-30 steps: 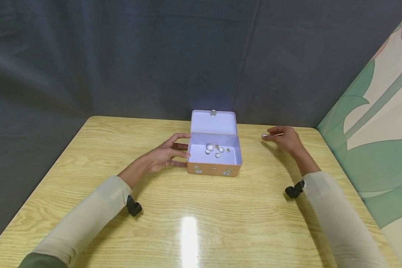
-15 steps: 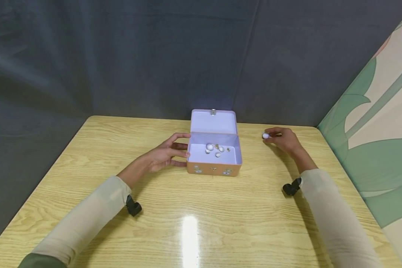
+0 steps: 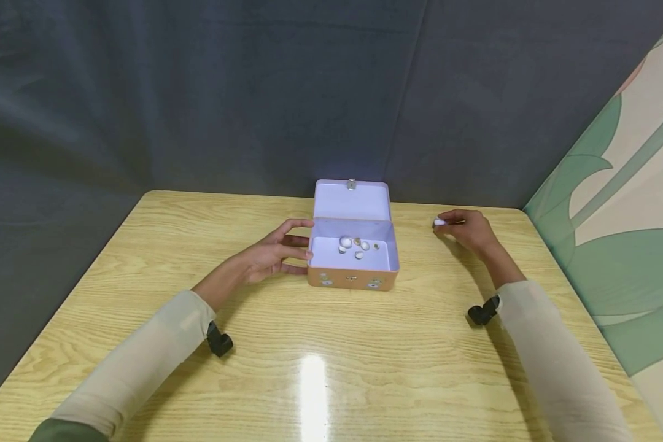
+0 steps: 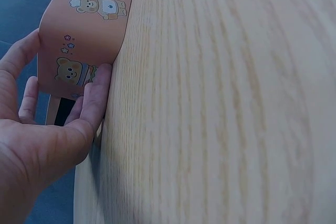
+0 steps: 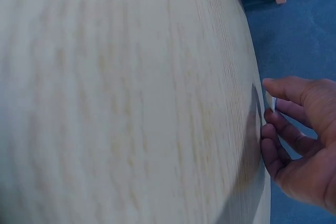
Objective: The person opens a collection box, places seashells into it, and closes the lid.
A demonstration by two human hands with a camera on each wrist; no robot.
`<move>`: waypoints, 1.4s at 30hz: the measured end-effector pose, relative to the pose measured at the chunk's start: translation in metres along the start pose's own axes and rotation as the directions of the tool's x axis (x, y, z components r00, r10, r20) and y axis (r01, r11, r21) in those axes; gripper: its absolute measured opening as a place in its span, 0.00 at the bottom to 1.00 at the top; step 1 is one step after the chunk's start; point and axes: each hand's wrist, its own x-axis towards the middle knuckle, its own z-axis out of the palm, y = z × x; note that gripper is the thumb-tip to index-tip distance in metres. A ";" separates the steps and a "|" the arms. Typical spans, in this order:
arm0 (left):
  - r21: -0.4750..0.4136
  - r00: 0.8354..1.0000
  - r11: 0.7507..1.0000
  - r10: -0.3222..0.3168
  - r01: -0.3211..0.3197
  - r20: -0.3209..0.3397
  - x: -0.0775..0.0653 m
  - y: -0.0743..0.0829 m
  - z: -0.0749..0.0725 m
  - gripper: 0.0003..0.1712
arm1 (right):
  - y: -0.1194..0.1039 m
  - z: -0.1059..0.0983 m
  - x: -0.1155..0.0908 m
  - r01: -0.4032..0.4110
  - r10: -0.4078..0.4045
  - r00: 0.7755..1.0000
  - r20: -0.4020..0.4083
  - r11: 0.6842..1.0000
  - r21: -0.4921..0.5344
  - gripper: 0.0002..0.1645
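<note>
An orange tin box (image 3: 331,279) with a pale lilac inside stands on the table, its lid (image 3: 352,201) raised at the back. Several small white and brownish seashells (image 3: 345,242) lie scattered on its floor. My left hand (image 3: 271,255) touches the box's left side with fingers spread and extended; the left wrist view shows cartoon bears on the box's wall (image 4: 84,30) beside the fingers. To the right of the box, my right hand (image 3: 469,231) pinches a small white seashell (image 3: 439,222) between thumb and fingertips, close above the table. The fingers partly hide this shell.
The light wood-grain table (image 3: 287,331) reaches back to a dark curtain (image 3: 254,110). At the right stands a panel (image 3: 630,221) with a leaf and flower pattern. A black wrist camera (image 3: 219,341) sits on the left sleeve, another camera (image 3: 483,312) on the right.
The shell in my right hand turned: its rounded white face showed half a second ago, and now it appears more edge-on. My left hand and the box stay put.
</note>
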 end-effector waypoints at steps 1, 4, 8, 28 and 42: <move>0.001 1.000 1.000 0.001 -0.001 0.000 0.000 0.000 0.000 0.46 | -0.001 0.000 -0.001 0.002 -0.002 1.000 -0.006 1.000 -0.003 0.31; 0.003 1.000 1.000 0.002 -0.002 0.003 -0.001 0.001 0.001 0.46 | -0.003 0.001 -0.003 0.010 -0.010 1.000 -0.025 1.000 -0.006 0.30; 0.000 1.000 1.000 -0.002 0.002 0.001 0.000 0.001 0.001 0.47 | -0.009 0.003 -0.008 0.026 -0.026 0.999 -0.040 1.000 0.012 0.30; 0.004 1.000 1.000 -0.005 0.005 0.003 0.002 0.000 0.000 0.46 | -0.050 0.023 -0.031 0.134 -0.126 0.988 -0.085 0.986 0.099 0.27; -0.001 1.000 1.000 -0.004 0.004 0.000 0.001 -0.002 -0.003 0.44 | -0.079 0.035 -0.039 0.183 -0.170 0.981 -0.096 0.971 0.152 0.25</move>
